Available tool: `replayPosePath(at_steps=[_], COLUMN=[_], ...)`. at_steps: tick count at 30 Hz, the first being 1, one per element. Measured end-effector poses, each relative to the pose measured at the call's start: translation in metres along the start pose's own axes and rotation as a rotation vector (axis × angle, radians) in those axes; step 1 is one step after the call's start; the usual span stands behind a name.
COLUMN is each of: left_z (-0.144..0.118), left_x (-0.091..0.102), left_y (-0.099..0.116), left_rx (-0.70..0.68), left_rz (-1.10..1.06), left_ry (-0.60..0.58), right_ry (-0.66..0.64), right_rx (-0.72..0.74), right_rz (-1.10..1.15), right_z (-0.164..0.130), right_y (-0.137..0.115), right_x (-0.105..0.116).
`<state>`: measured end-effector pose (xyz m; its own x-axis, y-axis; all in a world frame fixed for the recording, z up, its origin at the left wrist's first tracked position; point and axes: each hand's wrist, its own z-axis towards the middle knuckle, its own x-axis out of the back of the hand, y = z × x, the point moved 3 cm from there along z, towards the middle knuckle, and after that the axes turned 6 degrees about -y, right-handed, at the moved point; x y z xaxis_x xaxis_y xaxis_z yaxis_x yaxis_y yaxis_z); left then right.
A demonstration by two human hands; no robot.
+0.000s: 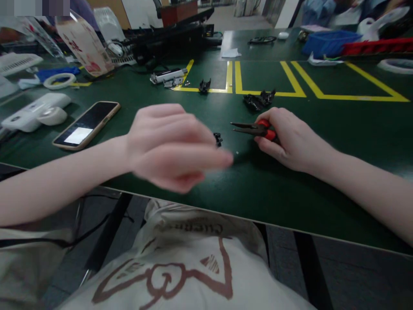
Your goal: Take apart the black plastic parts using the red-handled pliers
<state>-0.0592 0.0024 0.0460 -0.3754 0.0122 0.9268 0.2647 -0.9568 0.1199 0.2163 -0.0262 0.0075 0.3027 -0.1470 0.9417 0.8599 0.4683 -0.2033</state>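
Two bare hands work over a green table (322,142). Right hand (287,140) grips red-handled pliers (254,128), tips pointing left at a small black part (218,138). Left hand (171,148) hovers blurred, fingers loosely together.

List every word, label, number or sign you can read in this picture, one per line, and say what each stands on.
None can be read for certain.
Shirt: dark red lettering above a drawn figure, too blurred to read.
Tilted card: red printing, too blurred.
Phone: lit patch on the screen, no legible text.
Green table: yellow lines only, no words.
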Motion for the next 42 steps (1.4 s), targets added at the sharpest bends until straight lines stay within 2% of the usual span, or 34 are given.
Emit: replayPosePath(at_steps=[2, 5, 7, 10, 15, 21, 29, 34, 42], left_z=[0.018, 0.026, 0.026, 0.029, 0.043, 0.059, 0.060, 0.057, 0.053], left_x=[-0.010, -0.026, -0.034, -0.040, -0.040, -0.049, -0.061, -0.061, -0.058], left_y=[-0.015, -0.032, -0.035, -0.035, -0.028, -0.027, -0.032, -0.028, -0.020], left_rx=[-0.044, 0.142, 0.208, 0.209, 0.174, 0.141, 0.237, 0.287, 0.290], left_rz=[0.130, 0.171, 0.138, 0.065, -0.041, -0.240, -0.309, -0.369, -0.470], left_ry=[0.009, -0.093, -0.195, -0.281, -0.299, -0.335, -0.234, -0.214, -0.187], right_ry=[0.003, -0.006, -0.011, -0.007, 0.028, 0.046, 0.048, 0.044, -0.057], right_rx=[-0.011, -0.025, -0.014, 0.023, 0.073, 0.061, -0.015, 0.007, 0.098], right_rz=[-0.001, -0.008, -0.005, -0.036, -0.139, -0.112, -0.162, -0.217, -0.259], right_z=[0.001, 0.001, 0.001, 0.002, 0.005, 0.008, 0.009, 0.007, 0.009], right_y=[0.000, 0.001, 0.001, 0.001, -0.001, -0.002, 0.009, 0.008, 0.002], right_x=[0.001, 0.001, 0.001, 0.000, 0.000, 0.002, -0.002, -0.003, -0.003])
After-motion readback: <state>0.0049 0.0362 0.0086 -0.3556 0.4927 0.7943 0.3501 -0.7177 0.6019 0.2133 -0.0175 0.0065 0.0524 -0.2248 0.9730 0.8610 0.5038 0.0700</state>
